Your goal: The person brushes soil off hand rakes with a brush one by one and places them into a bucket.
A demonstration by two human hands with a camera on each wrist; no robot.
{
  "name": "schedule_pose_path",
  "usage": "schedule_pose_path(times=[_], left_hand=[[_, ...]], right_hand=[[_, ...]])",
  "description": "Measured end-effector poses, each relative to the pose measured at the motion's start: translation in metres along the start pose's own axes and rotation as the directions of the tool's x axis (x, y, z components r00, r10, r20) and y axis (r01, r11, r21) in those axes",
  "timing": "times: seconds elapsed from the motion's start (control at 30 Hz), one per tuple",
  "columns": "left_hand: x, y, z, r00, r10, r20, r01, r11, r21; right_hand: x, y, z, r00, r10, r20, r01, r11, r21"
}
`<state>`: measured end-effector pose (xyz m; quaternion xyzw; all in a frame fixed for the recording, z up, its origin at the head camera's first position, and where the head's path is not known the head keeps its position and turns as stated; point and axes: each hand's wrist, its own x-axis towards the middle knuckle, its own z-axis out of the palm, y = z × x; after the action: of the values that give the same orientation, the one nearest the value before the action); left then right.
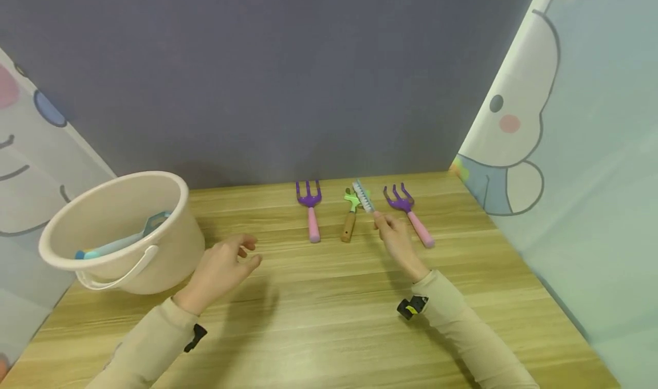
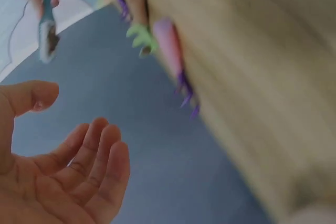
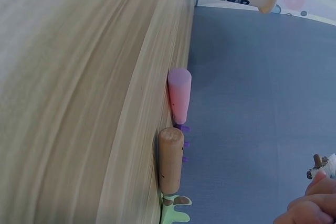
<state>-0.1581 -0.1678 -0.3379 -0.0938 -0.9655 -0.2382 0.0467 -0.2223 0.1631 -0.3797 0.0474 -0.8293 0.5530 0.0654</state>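
Note:
My right hand (image 1: 397,241) grips a small brush (image 1: 362,196) with white bristles and a blue-green back, raised over the back of the table. The bristle end of the brush (image 2: 47,40), with a brownish patch on it, points away from the fingers. Beneath lies a green-headed hand rake (image 1: 348,227) with a wooden handle. Purple garden forks with pink handles flank it, one fork (image 1: 313,223) on the left and another fork (image 1: 421,229) on the right. Over the table beside the bucket, my left hand (image 1: 221,269) hovers with relaxed fingers and nothing in it.
A cream bucket (image 1: 169,257) with a white carrying handle stands on the left of the wooden table (image 1: 329,320). Inside it leans a light-blue tool (image 1: 118,244). A dark grey panel (image 1: 319,80) rises behind the table, and cartoon-printed sheets (image 1: 581,217) hang at both sides.

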Motion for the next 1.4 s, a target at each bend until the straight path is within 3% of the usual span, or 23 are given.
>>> schedule_pose_path(times=[0.13, 0.23, 0.37, 0.5, 0.63, 0.7, 0.8, 0.93, 1.07, 1.2, 1.4], left_hand=[[0.027, -0.003, 0.021, 0.987, -0.051, 0.155, 0.082, 0.976, -0.203], [0.049, -0.006, 0.035, 0.974, -0.069, 0.214, 0.125, 0.958, -0.259], [0.077, -0.010, 0.053, 0.958, -0.109, 0.267, 0.167, 0.965, -0.202], [0.099, -0.008, 0.068, 0.936, -0.154, 0.318, 0.189, 0.978, -0.085], [0.117, 0.001, 0.084, 0.918, -0.198, 0.343, 0.244, 0.965, -0.096], [0.124, 0.010, 0.090, 0.910, -0.228, 0.345, 0.292, 0.946, -0.144], [0.134, 0.025, 0.098, 0.900, -0.274, 0.339, 0.333, 0.934, -0.129], [0.145, 0.042, 0.110, 0.904, -0.305, 0.299, 0.304, 0.951, 0.051], [0.151, 0.045, 0.127, 0.913, -0.330, 0.240, 0.285, 0.936, 0.205], [0.154, 0.040, 0.138, 0.910, -0.370, 0.185, 0.331, 0.919, 0.213], [0.160, 0.038, 0.139, 0.913, -0.357, 0.198, 0.339, 0.934, 0.116]], right_hand=[[-0.001, -0.001, 0.000, 1.000, 0.011, 0.004, -0.011, 1.000, -0.006], [-0.002, -0.002, 0.001, 1.000, 0.014, 0.001, -0.014, 1.000, -0.006], [-0.004, -0.003, 0.001, 1.000, 0.014, -0.001, -0.014, 1.000, -0.002], [-0.003, -0.002, 0.001, 1.000, 0.016, -0.003, -0.016, 1.000, 0.009], [-0.003, -0.001, 0.000, 1.000, 0.016, 0.007, -0.017, 1.000, 0.011], [-0.003, -0.001, 0.000, 1.000, 0.014, 0.013, -0.014, 1.000, 0.011], [-0.003, -0.001, 0.000, 1.000, 0.001, 0.014, -0.001, 1.000, 0.006], [-0.004, 0.002, 0.000, 1.000, -0.006, 0.008, 0.006, 1.000, 0.004], [-0.005, 0.005, 0.001, 1.000, -0.006, 0.009, 0.006, 1.000, 0.019], [-0.005, 0.005, 0.001, 1.000, 0.022, 0.015, -0.022, 1.000, 0.012], [-0.013, -0.016, -0.007, 0.996, 0.090, 0.012, -0.090, 0.996, 0.006]])
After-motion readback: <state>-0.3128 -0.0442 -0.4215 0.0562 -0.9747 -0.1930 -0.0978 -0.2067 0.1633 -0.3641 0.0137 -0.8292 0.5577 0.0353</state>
